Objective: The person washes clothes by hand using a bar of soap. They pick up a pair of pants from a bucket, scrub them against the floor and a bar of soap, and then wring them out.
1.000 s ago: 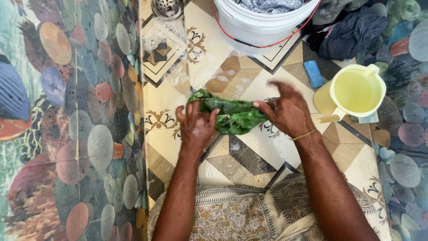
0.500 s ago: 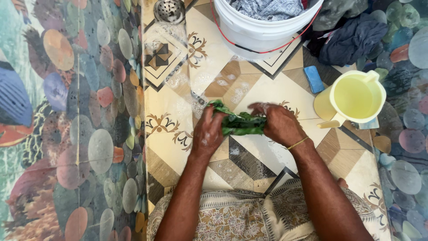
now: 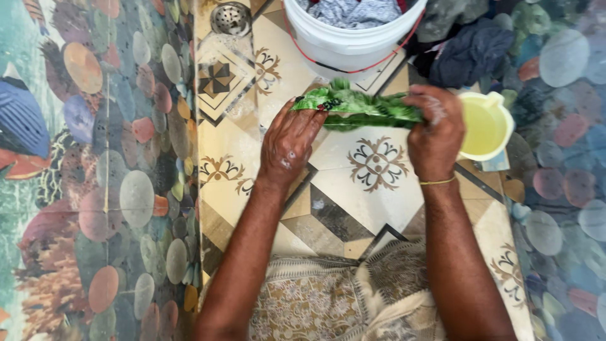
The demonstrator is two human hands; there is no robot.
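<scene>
A wet green cloth [image 3: 356,106] is stretched into a twisted roll between my two hands, above the patterned floor tiles [image 3: 375,165]. My left hand [image 3: 289,142] grips its left end, fingers wrapped around it. My right hand [image 3: 434,129] is closed on its right end, soapy, with a thin gold bangle at the wrist. The cloth hangs just in front of a white bucket [image 3: 350,39] that holds grey and pale laundry.
A pale yellow jug [image 3: 486,126] of water stands right of my right hand. Dark clothes [image 3: 470,50] lie heaped at the back right. A round metal drain [image 3: 230,19] sits at the back left. A wall with pebble-and-fish tiles [image 3: 95,170] rises at the left.
Both hands have moved away from me toward the bucket and spread apart, pulling the bunched green cloth out into a long twisted roll. The view has shifted left; the blue soap bar is hidden.
</scene>
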